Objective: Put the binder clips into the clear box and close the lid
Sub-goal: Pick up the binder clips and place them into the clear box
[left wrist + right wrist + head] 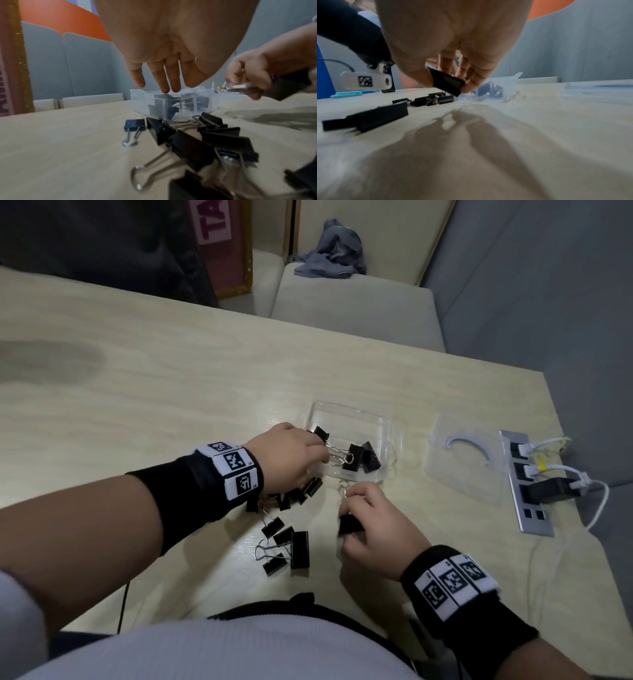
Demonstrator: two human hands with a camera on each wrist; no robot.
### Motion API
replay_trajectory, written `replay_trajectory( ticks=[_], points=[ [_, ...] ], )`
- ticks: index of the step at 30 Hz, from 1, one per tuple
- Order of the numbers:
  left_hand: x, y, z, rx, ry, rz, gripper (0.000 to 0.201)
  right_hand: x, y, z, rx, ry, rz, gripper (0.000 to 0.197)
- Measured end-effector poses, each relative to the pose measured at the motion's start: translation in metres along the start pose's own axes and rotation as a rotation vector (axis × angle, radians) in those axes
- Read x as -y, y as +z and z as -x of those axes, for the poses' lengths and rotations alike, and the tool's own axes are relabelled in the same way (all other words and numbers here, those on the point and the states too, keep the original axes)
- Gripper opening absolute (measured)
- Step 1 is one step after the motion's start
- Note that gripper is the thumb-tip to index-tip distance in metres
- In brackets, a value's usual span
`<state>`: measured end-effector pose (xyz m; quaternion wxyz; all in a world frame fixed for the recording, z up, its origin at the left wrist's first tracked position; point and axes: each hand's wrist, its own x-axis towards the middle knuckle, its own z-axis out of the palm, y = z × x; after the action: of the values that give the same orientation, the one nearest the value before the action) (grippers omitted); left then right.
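Observation:
A clear box point(352, 416) stands open on the light wooden table point(171, 392), with a few black binder clips point(364, 457) inside. My left hand point(317, 451) reaches over the box's left rim; in the left wrist view its fingers point(164, 83) point straight down and touch the top clip in the box point(171, 106). My right hand point(346, 522) is just in front of the box and pinches one black binder clip point(447, 82) between thumb and fingers. Several loose binder clips point(287, 546) lie on the table under and behind my left wrist.
The clear lid point(466, 460) lies flat to the right of the box. Beyond it a grey power strip point(527, 484) with plugs and white cables sits at the table's right edge. A bench with a crumpled grey cloth point(332, 251) is behind the table.

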<state>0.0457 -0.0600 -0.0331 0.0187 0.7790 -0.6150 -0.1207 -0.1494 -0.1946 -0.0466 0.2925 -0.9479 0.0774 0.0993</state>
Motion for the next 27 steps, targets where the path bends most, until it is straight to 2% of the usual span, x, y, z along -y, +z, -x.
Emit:
replay_trajectory(
  ticks=[3,6,8,10,12,13,15,17,20,22,24,27],
  points=[
    [0.003,0.004,0.015,-0.092,-0.037,0.038,0.035,0.003,-0.02,-0.006,-0.144,-0.027,0.003,0.031],
    [0.0,0.009,0.029,0.024,-0.052,-0.003,0.04,-0.002,-0.037,-0.026,-0.191,-0.001,0.137,0.035],
    [0.0,0.013,0.036,0.113,-0.079,-0.024,0.05,-0.006,-0.047,-0.042,-0.152,0.001,0.22,0.038],
    [0.002,0.016,0.042,0.171,-0.121,-0.016,0.063,-0.012,-0.054,-0.054,-0.025,-0.007,0.285,0.041],
    [0.002,0.018,0.044,0.212,-0.135,-0.037,0.065,-0.017,-0.057,-0.062,0.078,-0.006,0.33,0.045],
    [0.003,0.018,0.045,0.215,-0.137,-0.053,0.063,-0.019,-0.057,-0.064,0.059,0.006,0.328,0.046],
    [0.003,0.016,0.043,0.152,-0.153,-0.05,0.051,-0.018,-0.055,-0.063,-0.083,0.104,0.273,0.042],
    [0.001,0.012,0.041,0.022,-0.159,-0.024,0.039,-0.017,-0.053,-0.061,-0.186,0.22,0.236,0.03],
    [-0.003,0.009,0.032,-0.118,-0.134,0.007,0.042,-0.015,-0.048,-0.058,-0.12,0.21,0.255,0.028],
    [-0.009,0.005,0.022,-0.078,-0.12,-0.005,0.051,-0.017,-0.045,-0.059,-0.106,0.145,0.236,0.03],
    [-0.013,0.003,0.013,0.04,-0.153,-0.025,0.057,-0.016,-0.043,-0.059,-0.1,0.15,0.24,0.032],
    [-0.011,0.002,0.006,0.074,-0.16,-0.039,0.054,-0.011,-0.042,-0.056,-0.156,0.179,0.327,0.033]
  ],
)
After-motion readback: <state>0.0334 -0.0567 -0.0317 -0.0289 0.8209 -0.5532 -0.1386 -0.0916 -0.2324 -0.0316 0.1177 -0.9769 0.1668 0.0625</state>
